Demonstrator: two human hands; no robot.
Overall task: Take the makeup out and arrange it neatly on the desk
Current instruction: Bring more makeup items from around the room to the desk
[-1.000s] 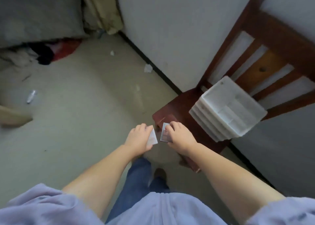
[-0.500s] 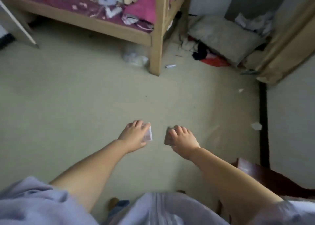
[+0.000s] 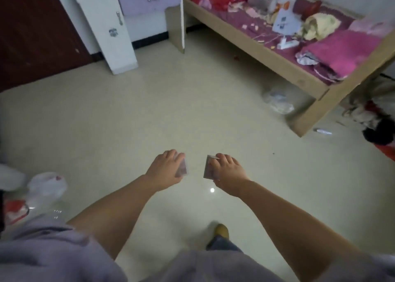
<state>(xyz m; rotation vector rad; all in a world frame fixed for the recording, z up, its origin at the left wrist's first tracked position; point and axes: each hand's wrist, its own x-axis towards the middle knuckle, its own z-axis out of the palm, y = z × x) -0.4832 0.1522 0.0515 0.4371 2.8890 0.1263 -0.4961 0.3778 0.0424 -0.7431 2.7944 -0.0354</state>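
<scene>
Pale floor tiles [image 3: 149,115] lie below both hands: the left hand [image 3: 166,167] holds one small flat case [image 3: 183,170] in its grip, the right hand [image 3: 227,170] another [image 3: 209,169], far from the desk [image 3: 136,6] beside the bed [image 3: 277,53].

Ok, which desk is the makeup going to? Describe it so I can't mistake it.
Look to the far wall, left of the wooden bed with pink bedding. The desk stands between that bed and the dark red door. It alone is white, with a lilac drawer and a tall cabinet door.
</scene>
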